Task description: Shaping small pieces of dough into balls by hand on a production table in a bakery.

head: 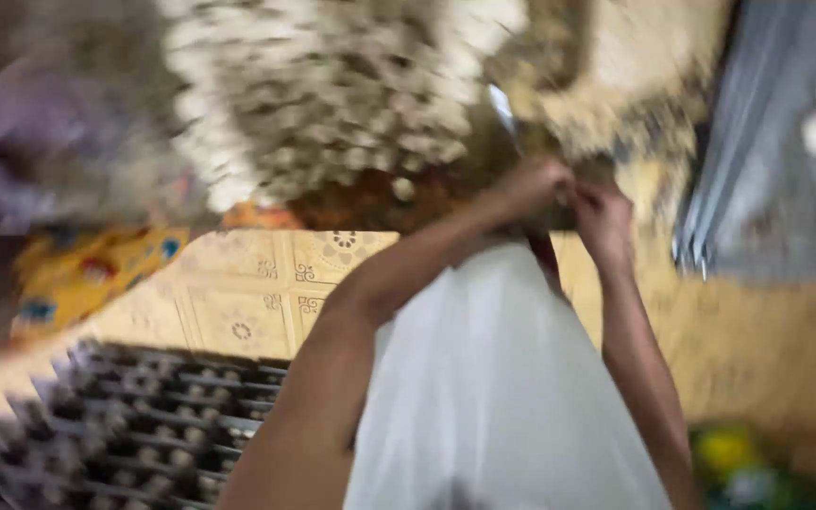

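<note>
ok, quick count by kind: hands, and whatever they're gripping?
Hands: 2, left hand and right hand, both closed at the top of the bag.
White bag: 1, hanging between the forearms.
Total: 3. The frame is motion-blurred, so nothing finer can be told.

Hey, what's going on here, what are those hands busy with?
The picture is heavily blurred, so only the outline is clear. A person has both arms stretched forward, with the left hand and right hand close together at the top of a white cloth that hangs between the arms. What exactly the fingers pinch cannot be made out. Below lies a yellow patterned floor, with a dark patterned mat at the lower left.
</note>
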